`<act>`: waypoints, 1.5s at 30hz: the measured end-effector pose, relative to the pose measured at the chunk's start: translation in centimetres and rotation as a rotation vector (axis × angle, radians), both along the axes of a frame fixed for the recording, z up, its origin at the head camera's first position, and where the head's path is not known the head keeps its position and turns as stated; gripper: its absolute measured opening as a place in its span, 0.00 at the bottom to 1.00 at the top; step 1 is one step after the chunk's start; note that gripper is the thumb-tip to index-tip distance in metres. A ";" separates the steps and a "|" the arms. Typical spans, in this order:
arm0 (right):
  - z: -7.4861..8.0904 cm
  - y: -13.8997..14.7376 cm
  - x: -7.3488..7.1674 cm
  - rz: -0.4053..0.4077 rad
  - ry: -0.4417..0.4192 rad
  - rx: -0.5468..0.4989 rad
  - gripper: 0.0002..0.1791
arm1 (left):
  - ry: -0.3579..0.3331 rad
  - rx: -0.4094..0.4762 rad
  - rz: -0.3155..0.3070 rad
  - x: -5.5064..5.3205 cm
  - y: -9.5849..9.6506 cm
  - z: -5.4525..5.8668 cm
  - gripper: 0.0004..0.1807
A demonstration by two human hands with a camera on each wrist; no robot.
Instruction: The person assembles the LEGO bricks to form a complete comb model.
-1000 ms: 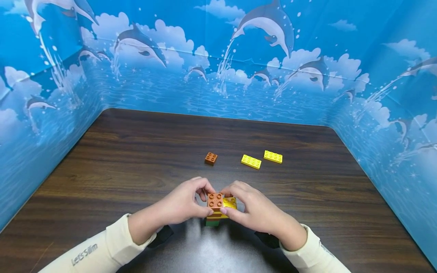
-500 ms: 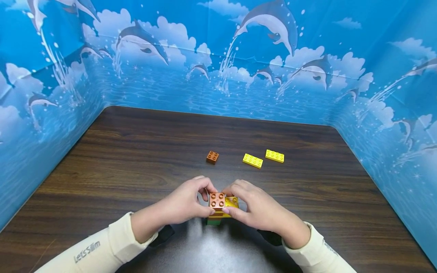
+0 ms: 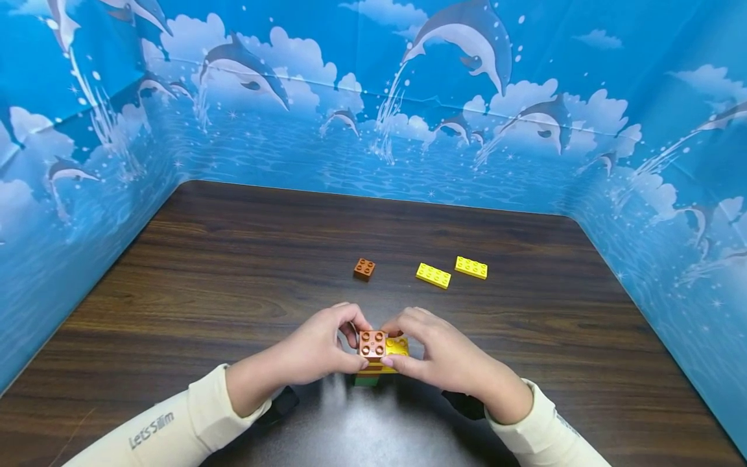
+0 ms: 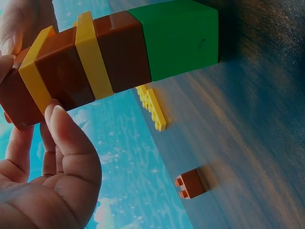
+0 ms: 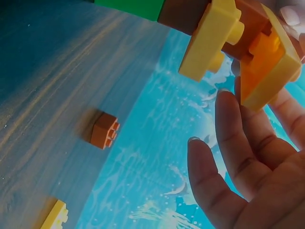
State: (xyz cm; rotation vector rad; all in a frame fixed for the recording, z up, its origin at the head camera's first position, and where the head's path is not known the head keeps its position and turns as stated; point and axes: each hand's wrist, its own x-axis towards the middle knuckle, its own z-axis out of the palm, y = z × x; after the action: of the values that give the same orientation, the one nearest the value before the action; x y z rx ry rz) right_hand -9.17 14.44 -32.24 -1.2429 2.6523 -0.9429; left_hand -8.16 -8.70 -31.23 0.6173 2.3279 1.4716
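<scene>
A tower of toy building bricks stands in front of me, with a green block at its base. Brown bricks and yellow plates alternate above it, and a brown brick tops the stack. The plates stick out on the right side; the upper yellow plate shows its studs there. My left hand grips the upper tower from the left, thumb in front and fingers behind. From the right, my right hand pinches the top brick and upper plate between thumb and index finger. Its other fingers spread loosely behind.
Farther back on the dark wooden table lies a loose brown brick. To its right are two yellow plates, one nearer and one farther. A blue dolphin-print curtain borders the table's back and sides.
The head view has shifted slightly, so everything appears a little farther right. Both hands keep the same hold on the upper tower.
</scene>
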 end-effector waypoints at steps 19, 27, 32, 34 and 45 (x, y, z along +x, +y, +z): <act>-1.2 1.8 -4.6 -0.187 -0.289 -0.165 0.21 | -0.014 -0.002 0.008 0.0 0.1 -0.2 0.16; -2.5 2.7 -8.1 -0.354 -0.290 -0.116 0.21 | -0.028 -0.012 0.013 -0.1 0.1 -0.1 0.16; -3.4 3.3 -10.1 -0.419 -0.339 -0.086 0.22 | -0.028 -0.008 0.014 0.0 0.2 -0.2 0.17; -3.7 3.4 -10.7 -0.431 -0.356 -0.081 0.22 | -0.028 -0.006 0.014 0.0 0.2 -0.3 0.17; -4.5 4.2 -12.9 -0.503 -0.380 -0.050 0.21 | -0.030 -0.002 0.013 0.0 0.2 -0.3 0.17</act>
State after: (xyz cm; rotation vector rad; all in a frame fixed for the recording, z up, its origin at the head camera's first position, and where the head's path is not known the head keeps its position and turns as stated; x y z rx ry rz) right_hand -22.08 18.63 -36.76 -0.3363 2.6668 -1.1659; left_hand -8.20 -8.51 -31.52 0.5767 2.3150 1.4742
